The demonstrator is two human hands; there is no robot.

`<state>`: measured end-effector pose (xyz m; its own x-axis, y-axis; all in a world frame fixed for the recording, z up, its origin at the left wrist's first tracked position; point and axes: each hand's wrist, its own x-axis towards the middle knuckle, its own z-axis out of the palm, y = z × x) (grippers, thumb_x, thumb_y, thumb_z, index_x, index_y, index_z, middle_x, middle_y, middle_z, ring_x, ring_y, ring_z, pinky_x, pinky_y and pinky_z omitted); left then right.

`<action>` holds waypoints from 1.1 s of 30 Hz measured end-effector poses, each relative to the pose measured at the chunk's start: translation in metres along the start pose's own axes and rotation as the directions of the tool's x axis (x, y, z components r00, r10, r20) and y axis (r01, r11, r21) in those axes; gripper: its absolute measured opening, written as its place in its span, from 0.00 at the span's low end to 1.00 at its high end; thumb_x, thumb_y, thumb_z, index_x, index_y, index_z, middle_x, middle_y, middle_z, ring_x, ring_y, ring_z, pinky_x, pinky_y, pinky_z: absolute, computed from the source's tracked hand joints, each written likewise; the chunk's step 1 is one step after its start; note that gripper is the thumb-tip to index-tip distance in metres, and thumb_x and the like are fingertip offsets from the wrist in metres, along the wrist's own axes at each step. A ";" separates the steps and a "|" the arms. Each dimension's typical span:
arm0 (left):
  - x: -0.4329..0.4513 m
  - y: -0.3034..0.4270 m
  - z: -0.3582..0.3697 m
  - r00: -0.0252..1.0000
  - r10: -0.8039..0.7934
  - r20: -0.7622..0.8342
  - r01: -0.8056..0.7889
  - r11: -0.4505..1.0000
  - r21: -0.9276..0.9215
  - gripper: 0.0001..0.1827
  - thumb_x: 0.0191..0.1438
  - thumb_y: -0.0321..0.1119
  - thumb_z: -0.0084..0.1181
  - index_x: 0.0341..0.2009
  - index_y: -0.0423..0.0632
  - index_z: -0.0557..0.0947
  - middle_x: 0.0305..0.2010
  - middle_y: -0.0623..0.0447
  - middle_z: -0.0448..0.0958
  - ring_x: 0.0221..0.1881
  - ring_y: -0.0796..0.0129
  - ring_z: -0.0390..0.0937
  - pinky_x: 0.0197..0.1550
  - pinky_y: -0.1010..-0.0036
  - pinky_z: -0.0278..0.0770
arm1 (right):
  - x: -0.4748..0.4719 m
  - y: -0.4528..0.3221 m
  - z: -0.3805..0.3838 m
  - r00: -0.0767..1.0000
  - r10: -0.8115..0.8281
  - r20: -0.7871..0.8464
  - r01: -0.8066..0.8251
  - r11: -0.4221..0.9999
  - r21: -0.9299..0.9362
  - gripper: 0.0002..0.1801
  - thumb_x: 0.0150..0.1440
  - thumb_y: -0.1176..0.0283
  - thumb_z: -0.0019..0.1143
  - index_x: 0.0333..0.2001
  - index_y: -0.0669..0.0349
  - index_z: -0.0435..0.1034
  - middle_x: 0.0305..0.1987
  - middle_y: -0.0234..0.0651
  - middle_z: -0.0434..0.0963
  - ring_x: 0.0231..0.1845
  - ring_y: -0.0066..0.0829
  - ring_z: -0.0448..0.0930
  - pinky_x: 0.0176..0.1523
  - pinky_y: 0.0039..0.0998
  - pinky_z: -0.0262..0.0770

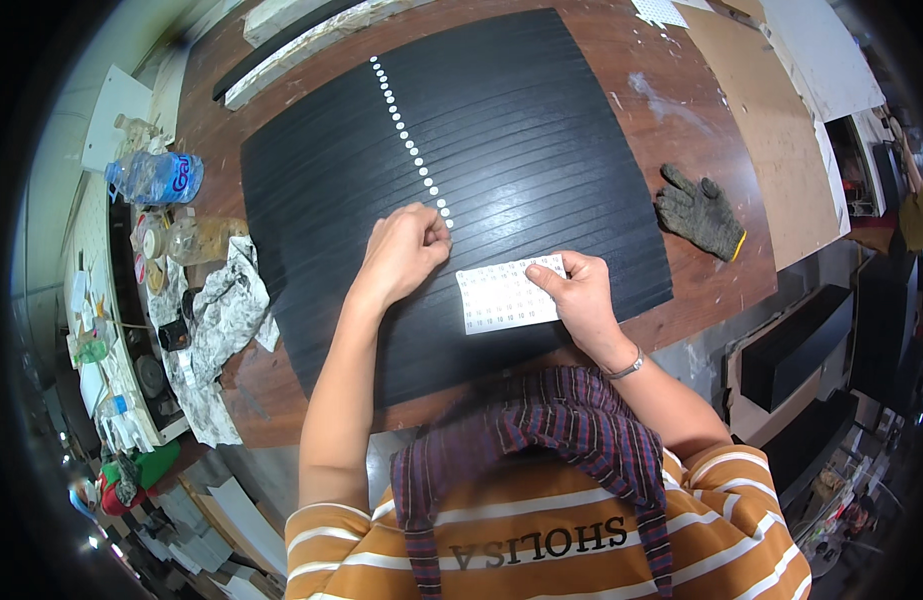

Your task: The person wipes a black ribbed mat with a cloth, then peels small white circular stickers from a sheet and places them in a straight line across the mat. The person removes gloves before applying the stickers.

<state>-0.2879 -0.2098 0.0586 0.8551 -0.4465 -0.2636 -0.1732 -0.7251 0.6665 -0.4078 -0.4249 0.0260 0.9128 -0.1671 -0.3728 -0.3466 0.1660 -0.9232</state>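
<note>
Several narrow black strips lie side by side on the brown tabletop, forming a wide dark panel. A line of small round white stickers runs from the far edge towards me, one sticker after another across the strips. My left hand rests by the near end of that line, fingers curled and fingertips drawn together; whether a sticker is between them is hidden. In my right hand is a white sticker sheet with printed numbers, pinched at its right side by the thumb. Bare patches show on the sheet.
A grey work glove with a yellow cuff lies right of the strips. To the left are a blue-tinted plastic bottle, a bottle of brownish liquid and a stained cloth. A long black bar lies at the far left.
</note>
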 end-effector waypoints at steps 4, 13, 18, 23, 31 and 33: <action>0.011 0.003 0.003 1.000 0.005 -0.016 -0.003 0.988 0.157 0.06 0.47 0.28 0.63 0.28 0.39 0.82 0.29 0.49 0.77 0.31 0.60 0.77 0.37 0.64 0.73 | -0.001 -0.002 -0.003 1.000 0.007 -0.010 -0.007 1.000 0.001 0.07 0.58 0.77 0.63 0.34 0.72 0.79 0.30 0.35 0.84 0.30 0.16 0.80 0.33 0.21 0.74; -0.005 0.013 0.000 0.994 -0.092 -0.057 0.090 0.995 -0.036 0.06 0.47 0.29 0.66 0.30 0.40 0.84 0.32 0.50 0.79 0.33 0.62 0.77 0.40 0.66 0.73 | 0.001 -0.001 -0.002 1.000 0.001 0.007 -0.002 1.000 0.023 0.07 0.58 0.76 0.64 0.34 0.72 0.79 0.29 0.34 0.84 0.29 0.16 0.79 0.32 0.21 0.74; -0.025 0.029 0.001 0.998 0.032 0.059 -0.017 0.973 -0.229 0.06 0.46 0.23 0.65 0.30 0.36 0.83 0.28 0.56 0.70 0.30 0.75 0.68 0.35 0.74 0.70 | -0.003 -0.008 0.005 0.998 -0.041 0.057 0.041 0.999 -0.001 0.07 0.59 0.76 0.64 0.34 0.71 0.79 0.29 0.34 0.83 0.28 0.15 0.78 0.32 0.20 0.74; -0.034 0.032 0.002 0.995 0.033 0.098 -0.015 0.983 -0.184 0.05 0.45 0.26 0.64 0.28 0.38 0.82 0.28 0.52 0.71 0.30 0.69 0.70 0.36 0.70 0.71 | -0.004 -0.001 0.008 0.984 -0.137 0.114 0.141 0.990 -0.027 0.06 0.59 0.76 0.65 0.33 0.70 0.79 0.27 0.30 0.82 0.27 0.14 0.77 0.30 0.20 0.72; -0.040 0.012 0.011 0.998 0.043 0.041 -0.032 0.970 -0.240 0.05 0.46 0.25 0.62 0.27 0.37 0.79 0.28 0.55 0.71 0.30 0.74 0.67 0.33 0.74 0.67 | -0.006 0.004 0.008 0.997 -0.044 0.069 0.048 0.997 -0.057 0.07 0.59 0.76 0.64 0.34 0.71 0.79 0.27 0.32 0.83 0.27 0.14 0.78 0.31 0.20 0.73; -0.028 0.010 0.009 1.000 -0.012 0.013 0.015 0.980 -0.199 0.05 0.48 0.25 0.61 0.27 0.37 0.79 0.27 0.54 0.71 0.29 0.73 0.67 0.33 0.73 0.67 | -0.005 0.005 0.006 0.997 -0.035 0.072 0.039 0.997 -0.062 0.07 0.60 0.76 0.64 0.34 0.72 0.79 0.28 0.33 0.83 0.27 0.15 0.78 0.31 0.20 0.74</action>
<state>-0.3181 -0.2091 0.0666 0.8510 -0.4439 -0.2806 -0.0597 -0.6126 0.7881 -0.4133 -0.4177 0.0239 0.9375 -0.1022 -0.3325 -0.3230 0.0988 -0.9412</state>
